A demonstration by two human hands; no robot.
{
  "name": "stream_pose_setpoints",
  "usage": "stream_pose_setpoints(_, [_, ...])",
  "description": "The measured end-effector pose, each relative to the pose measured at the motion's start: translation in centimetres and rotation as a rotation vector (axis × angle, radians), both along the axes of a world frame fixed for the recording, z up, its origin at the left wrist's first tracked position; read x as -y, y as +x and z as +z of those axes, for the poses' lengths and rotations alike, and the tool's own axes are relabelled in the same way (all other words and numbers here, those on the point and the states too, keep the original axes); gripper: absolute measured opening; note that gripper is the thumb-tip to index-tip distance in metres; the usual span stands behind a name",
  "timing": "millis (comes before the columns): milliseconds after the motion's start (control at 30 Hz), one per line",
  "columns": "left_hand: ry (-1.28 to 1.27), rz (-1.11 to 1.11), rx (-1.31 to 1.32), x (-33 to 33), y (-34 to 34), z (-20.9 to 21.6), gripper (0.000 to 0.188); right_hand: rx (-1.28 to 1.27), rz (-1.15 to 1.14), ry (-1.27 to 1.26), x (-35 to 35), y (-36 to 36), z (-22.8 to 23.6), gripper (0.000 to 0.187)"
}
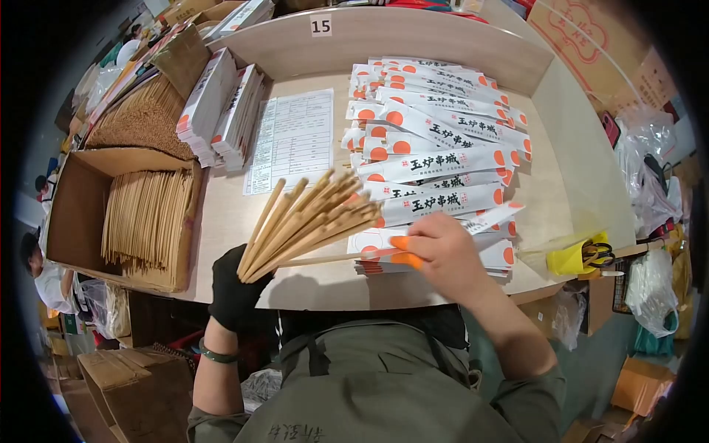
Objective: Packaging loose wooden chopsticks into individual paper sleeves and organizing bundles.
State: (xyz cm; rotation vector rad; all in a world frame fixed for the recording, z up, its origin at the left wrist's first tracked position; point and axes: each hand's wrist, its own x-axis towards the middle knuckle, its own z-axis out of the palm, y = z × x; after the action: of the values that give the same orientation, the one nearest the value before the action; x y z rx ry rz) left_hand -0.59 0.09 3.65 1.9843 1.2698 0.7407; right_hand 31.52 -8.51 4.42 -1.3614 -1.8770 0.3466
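Note:
In a black glove, my left hand (235,289) is closed around the lower ends of a fanned bundle of wooden chopsticks (314,218). One chopstick (317,260) points away from the bundle toward my right hand (441,255). Orange finger covers sit on that hand's thumb and fingertip, which pinch a white paper sleeve (493,218); how far the chopstick runs inside it is hidden by the fingers. Just beyond, and partly beneath, lies a heap of white sleeves with orange dots (443,164), several layers deep.
A cardboard box (74,214) at the left holds upright chopsticks; another stack of chopsticks (140,118) stands behind it. Flat sleeve bundles (207,100) lie beside a printed sheet (292,140). A yellow holder with scissors (580,256) is at the right edge. A raised rim (413,40) borders the table.

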Motion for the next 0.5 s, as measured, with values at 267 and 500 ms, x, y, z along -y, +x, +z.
stream_pose_setpoints(267, [-0.462, 0.168, 0.894, 0.9, 8.3, -1.1, 0.016, 0.378, -0.037, 0.286, -2.3, -2.2, 0.8, 0.03])
stream_pose_setpoints(500, [-0.566, 0.031, 0.702, 1.0, 6.2, -3.2, 0.017, 0.494, 0.005, 0.146, 1.6, -2.7, -4.3, 0.027])
